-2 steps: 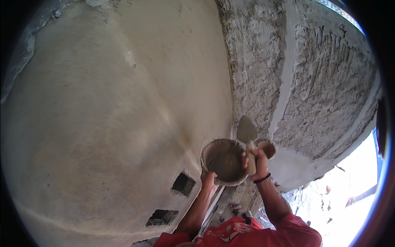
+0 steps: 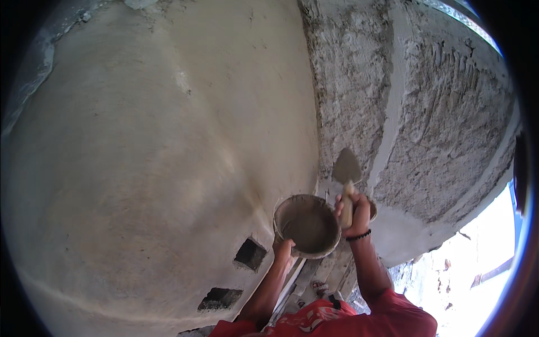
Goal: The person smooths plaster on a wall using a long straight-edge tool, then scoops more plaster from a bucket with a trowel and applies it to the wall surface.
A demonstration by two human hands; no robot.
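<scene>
My left hand (image 2: 284,250) has its fingers clamped on the bowl (image 2: 293,210) at its near-left rim; just right of it, my right hand (image 2: 359,218) has its fingers wrapped around the trowel (image 2: 347,169).

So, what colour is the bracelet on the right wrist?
The bracelet is black; the head view shows it.

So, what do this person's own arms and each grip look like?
Short red sleeves leave both forearms bare. A dark beaded bracelet circles the right wrist; none shows on the left wrist. The left grip and right grip are ungloved.
</scene>
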